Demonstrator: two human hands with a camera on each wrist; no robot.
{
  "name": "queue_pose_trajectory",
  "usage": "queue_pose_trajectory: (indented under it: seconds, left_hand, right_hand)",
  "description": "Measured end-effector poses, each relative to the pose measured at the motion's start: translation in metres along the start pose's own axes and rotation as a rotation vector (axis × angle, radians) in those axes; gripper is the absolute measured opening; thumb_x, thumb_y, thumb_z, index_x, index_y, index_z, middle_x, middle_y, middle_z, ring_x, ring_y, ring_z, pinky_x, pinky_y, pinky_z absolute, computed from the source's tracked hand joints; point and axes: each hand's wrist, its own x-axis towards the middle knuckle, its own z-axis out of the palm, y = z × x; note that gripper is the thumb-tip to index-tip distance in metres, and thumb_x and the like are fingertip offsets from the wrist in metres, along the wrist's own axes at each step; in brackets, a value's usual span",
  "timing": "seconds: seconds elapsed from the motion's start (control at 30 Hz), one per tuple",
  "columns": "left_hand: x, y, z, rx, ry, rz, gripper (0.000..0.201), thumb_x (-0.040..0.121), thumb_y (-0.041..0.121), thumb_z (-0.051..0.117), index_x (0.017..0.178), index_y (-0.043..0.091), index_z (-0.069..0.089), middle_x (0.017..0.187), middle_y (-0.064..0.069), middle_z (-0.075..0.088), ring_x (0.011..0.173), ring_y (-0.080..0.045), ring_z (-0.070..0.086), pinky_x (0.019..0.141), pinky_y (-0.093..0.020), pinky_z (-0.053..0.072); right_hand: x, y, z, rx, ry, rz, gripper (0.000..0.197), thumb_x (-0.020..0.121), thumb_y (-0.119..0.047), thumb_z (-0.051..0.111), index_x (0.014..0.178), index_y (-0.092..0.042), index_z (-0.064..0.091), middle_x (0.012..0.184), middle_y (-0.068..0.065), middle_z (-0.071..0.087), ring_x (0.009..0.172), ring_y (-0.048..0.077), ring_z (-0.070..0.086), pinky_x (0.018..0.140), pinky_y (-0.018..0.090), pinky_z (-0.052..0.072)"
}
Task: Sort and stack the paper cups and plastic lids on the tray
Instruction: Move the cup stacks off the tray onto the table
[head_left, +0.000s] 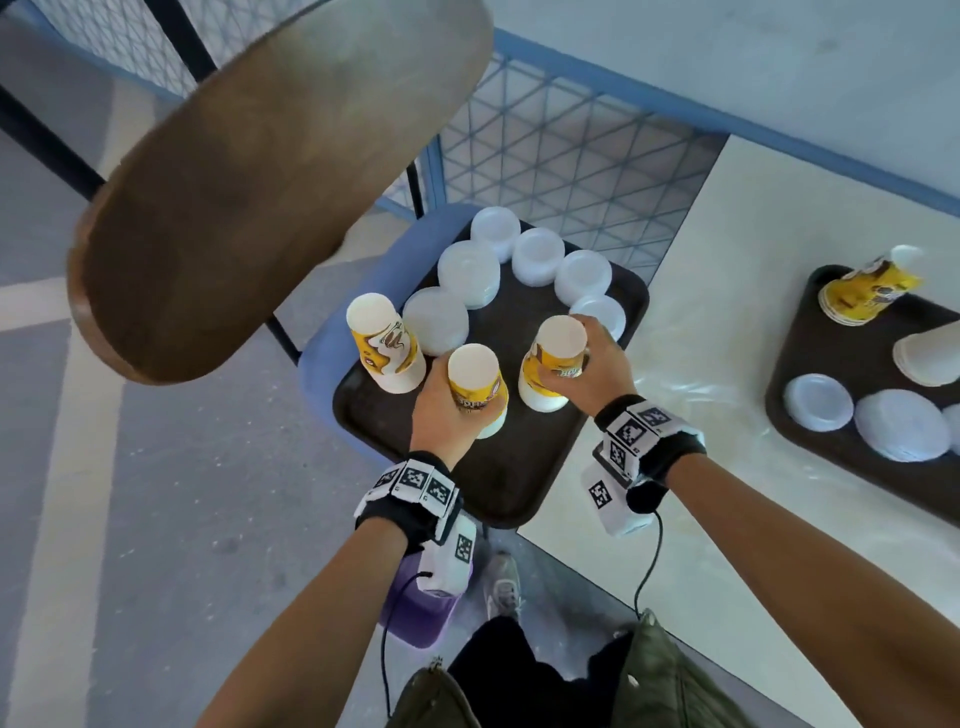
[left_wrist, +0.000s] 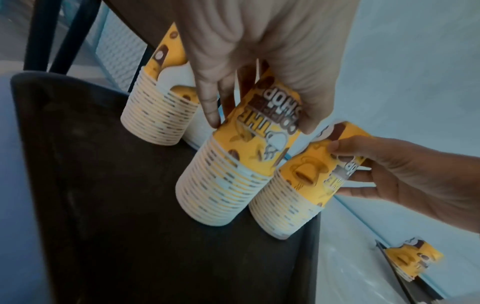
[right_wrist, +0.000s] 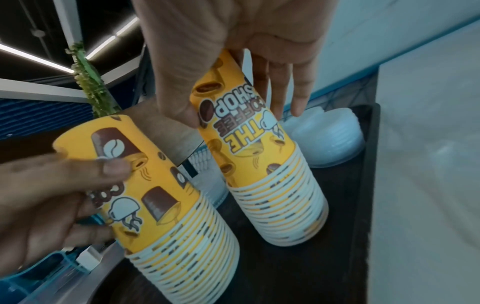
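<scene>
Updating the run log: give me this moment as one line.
left hand: grips middle cup stack | right hand: grips right cup stack | third cup stack: untouched | lid stacks: far side of tray

**What the stool and bench carry**

We see a dark brown tray (head_left: 498, 483) resting on a blue stool (head_left: 332, 332), its right edge just beside the pale bench (head_left: 696, 364). On this tray stand three upside-down stacks of yellow paper cups (head_left: 383, 343) near us and six stacks of white plastic lids (head_left: 537, 255) curving along the far side. On the bench lies a second dark tray (head_left: 852, 358) carrying more cups and lids.
</scene>
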Motion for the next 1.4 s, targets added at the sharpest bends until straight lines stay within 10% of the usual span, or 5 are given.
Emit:
queue_pose_trajectory:
  seconds: [0.2, 0.4, 0.9, 1.27, 1.4]
  left_hand:
    - [0.004, -0.024, 0.016, -0.038, -0.017, -0.134, 0.081, 0.065, 0.016, 0.082, 0.132, 0.018, 0.038, 0.131, -0.003, 0.053, 0.12, -0.018, 0.051, 0.099, -0.024, 0.038]
    - [0.01, -0.035, 0.025, -0.009, 0.0, -0.211, 0.09, 0.064, 0.021, 0.083, 0.137, 0.022, 0.032, 0.133, -0.002, 0.052, 0.124, -0.021, 0.049, 0.105, -0.034, 0.039]
    - [0.017, -0.013, 0.032, 0.011, -0.025, -0.104, 0.079, 0.066, 0.018, 0.082, 0.133, 0.015, 0.04, 0.126, -0.003, 0.058, 0.112, -0.014, 0.055, 0.093, -0.018, 0.034]
    - [-0.016, 0.097, 0.205, 0.069, -0.521, 0.256, 0.094, 0.041, 0.054, 0.078, 0.121, 0.012, 0.053, 0.109, -0.003, 0.066, 0.098, -0.017, 0.062, 0.088, -0.025, 0.045]
    - [-0.071, 0.117, 0.289, 0.159, -0.73, 0.321, 0.075, 0.057, 0.03, 0.088, 0.121, 0.012, 0.053, 0.103, 0.003, 0.064, 0.094, -0.014, 0.061, 0.076, -0.013, 0.043]
  right_hand:
    - [0.009, 0.023, 0.025, -0.024, -0.044, 0.175, 0.081, 0.066, -0.034, 0.081, 0.131, -0.014, 0.039, 0.13, 0.006, 0.054, 0.122, 0.027, 0.05, 0.103, 0.038, 0.041]
    - [0.012, 0.037, 0.039, 0.102, -0.041, 0.277, 0.089, 0.064, -0.03, 0.083, 0.136, -0.021, 0.032, 0.13, 0.002, 0.055, 0.122, 0.026, 0.051, 0.105, 0.04, 0.04]
    - [0.001, 0.033, 0.008, 0.252, 0.109, 0.249, 0.078, 0.066, -0.029, 0.08, 0.131, -0.018, 0.038, 0.118, 0.001, 0.059, 0.111, 0.025, 0.056, 0.088, 0.027, 0.042]
    - [-0.094, 0.142, -0.17, 0.386, 0.646, 0.425, 0.071, 0.067, -0.02, 0.081, 0.125, -0.007, 0.041, 0.104, -0.002, 0.055, 0.096, 0.013, 0.052, 0.087, 0.027, 0.043]
    - [-0.165, 0.211, -0.215, 0.471, 0.84, 0.565, 0.076, 0.057, -0.022, 0.085, 0.12, -0.003, 0.045, 0.109, 0.007, 0.061, 0.097, 0.022, 0.059, 0.083, 0.031, 0.047]
